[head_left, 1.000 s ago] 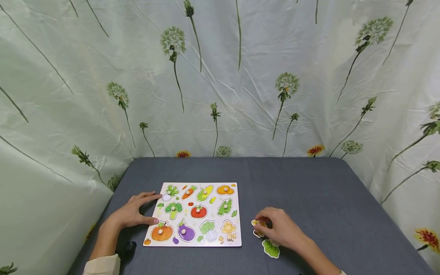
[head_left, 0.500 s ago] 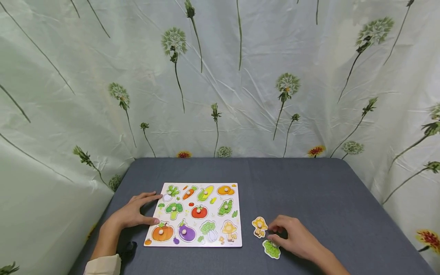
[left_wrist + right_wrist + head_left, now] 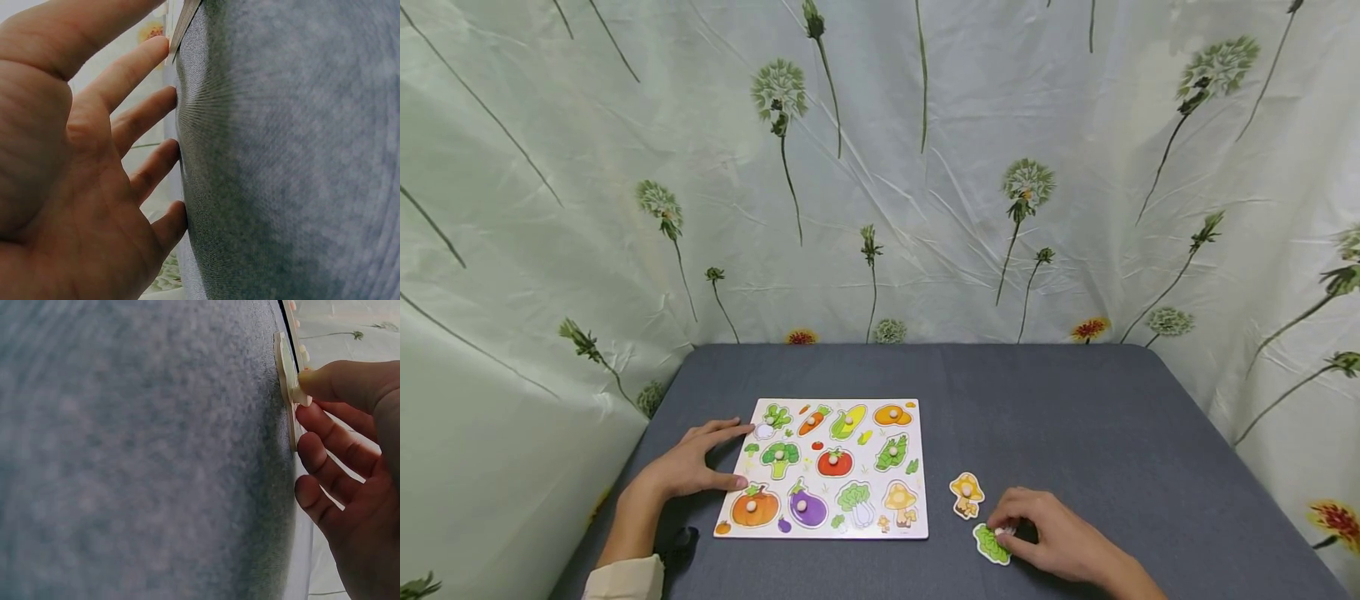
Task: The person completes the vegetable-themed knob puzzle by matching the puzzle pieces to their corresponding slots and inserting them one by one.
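A white vegetable puzzle board lies on the table, with knobbed pieces such as the pumpkin, eggplant and tomato seated in it. My left hand rests at its left edge, fingers spread, thumb and index fingertip touching the board. In the left wrist view the other fingertips meet the cloth. To the right of the board, my right hand pinches the knob of a leafy green cabbage puzzle piece between thumb and index finger. That piece lies at the tabletop, partly covered by the fingers.
A mushroom puzzle piece lies between the board and my right hand. Printed cabbage and mushroom spots on the board hold no knobbed piece. Grey cloth covers the table; a flowered curtain hangs behind.
My right hand has let go of the mushroom piece, moved right and toward me, and taken hold of the cabbage piece's knob. My left hand stays at the board's edge.
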A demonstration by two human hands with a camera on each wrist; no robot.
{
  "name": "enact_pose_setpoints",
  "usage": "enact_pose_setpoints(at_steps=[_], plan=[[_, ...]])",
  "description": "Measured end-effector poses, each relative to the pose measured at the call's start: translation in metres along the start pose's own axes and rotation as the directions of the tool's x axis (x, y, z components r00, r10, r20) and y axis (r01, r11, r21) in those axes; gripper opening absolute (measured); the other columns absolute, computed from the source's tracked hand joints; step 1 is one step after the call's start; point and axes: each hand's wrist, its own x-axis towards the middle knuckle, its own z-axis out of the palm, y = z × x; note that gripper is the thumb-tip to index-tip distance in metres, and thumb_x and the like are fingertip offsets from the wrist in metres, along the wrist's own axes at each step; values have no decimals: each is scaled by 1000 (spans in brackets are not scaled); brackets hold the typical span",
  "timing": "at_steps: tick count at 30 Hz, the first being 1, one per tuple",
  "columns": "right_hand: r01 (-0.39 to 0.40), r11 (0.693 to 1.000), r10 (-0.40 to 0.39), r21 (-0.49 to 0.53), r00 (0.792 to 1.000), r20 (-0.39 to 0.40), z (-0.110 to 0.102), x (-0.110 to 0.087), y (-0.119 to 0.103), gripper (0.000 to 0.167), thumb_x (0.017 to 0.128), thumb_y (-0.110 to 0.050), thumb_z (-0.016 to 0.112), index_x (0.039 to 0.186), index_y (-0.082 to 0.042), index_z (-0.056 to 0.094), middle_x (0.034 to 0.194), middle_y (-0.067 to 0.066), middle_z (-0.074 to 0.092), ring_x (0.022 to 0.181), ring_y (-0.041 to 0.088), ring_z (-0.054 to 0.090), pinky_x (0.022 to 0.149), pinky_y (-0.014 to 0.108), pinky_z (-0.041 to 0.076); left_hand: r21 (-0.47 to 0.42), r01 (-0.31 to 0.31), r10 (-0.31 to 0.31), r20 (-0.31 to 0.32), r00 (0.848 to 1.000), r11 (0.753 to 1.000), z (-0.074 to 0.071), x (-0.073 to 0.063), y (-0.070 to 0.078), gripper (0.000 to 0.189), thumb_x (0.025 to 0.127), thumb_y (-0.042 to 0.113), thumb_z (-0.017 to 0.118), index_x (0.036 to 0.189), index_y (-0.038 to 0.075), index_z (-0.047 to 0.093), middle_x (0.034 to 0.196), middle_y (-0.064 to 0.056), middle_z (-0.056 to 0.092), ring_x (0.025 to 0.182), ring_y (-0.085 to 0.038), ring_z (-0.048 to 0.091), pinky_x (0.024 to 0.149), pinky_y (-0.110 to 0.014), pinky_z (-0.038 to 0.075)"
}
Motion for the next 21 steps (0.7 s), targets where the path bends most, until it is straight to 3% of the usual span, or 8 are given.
enact_pose_setpoints(at_steps=[12, 21], plan=[[38, 999, -39, 25, 998, 41, -2, -1, 1, 15, 102, -19, 65, 112, -26, 75, 104, -13, 68, 90, -4, 58, 71, 22, 51, -5, -3, 3, -6, 1000, 1000, 1, 0, -1, 92, 73, 52, 89, 152, 22, 52, 161, -23, 37, 141, -52, 32, 101, -78, 35], [51, 999, -51, 15, 998, 30, -3, -1, 0, 15, 102, -19, 66, 112, -25, 74, 105, -12, 67, 90, -4, 59, 72, 23, 53, -15, -14, 14, -9, 1000, 1000, 1, 0, -2, 91, 73, 51, 89, 152, 22, 53, 161, -23, 37, 141, -51, 32, 100, -77, 36]])
